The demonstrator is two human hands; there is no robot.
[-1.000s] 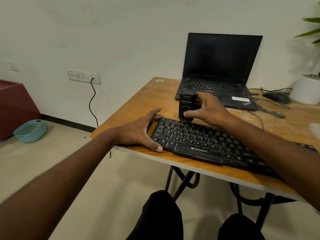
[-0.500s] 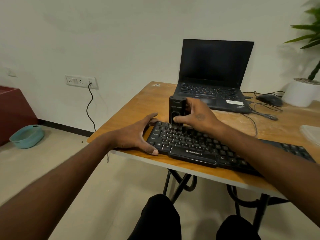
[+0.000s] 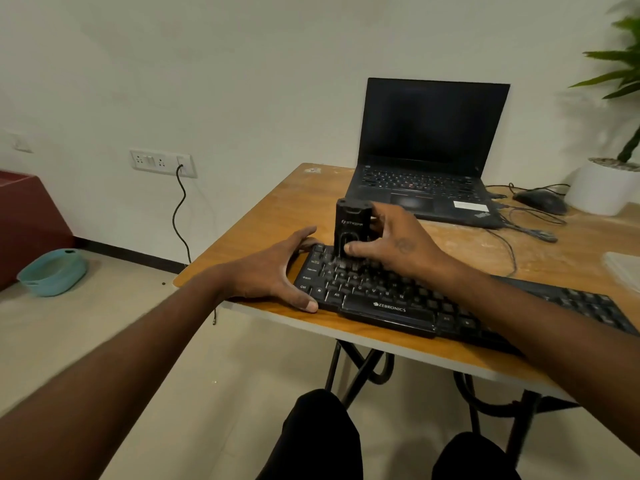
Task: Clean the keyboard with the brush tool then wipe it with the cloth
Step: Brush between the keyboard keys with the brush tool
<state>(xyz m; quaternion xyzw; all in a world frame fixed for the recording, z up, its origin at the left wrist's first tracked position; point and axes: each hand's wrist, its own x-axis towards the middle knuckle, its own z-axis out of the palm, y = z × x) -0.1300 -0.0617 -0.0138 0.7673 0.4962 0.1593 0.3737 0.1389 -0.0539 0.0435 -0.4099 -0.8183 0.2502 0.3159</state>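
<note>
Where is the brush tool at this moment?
In the head view, the brush tool stands upright on the left end of the keyboard, held by the right hand, in front of the laptop.

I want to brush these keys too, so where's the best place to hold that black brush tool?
Grip the brush tool by its upright boxy body, from the right side, thumb in front and fingers behind, as the right hand does. Its bristles point down onto the keyboard, so keep the grip above them.
</note>
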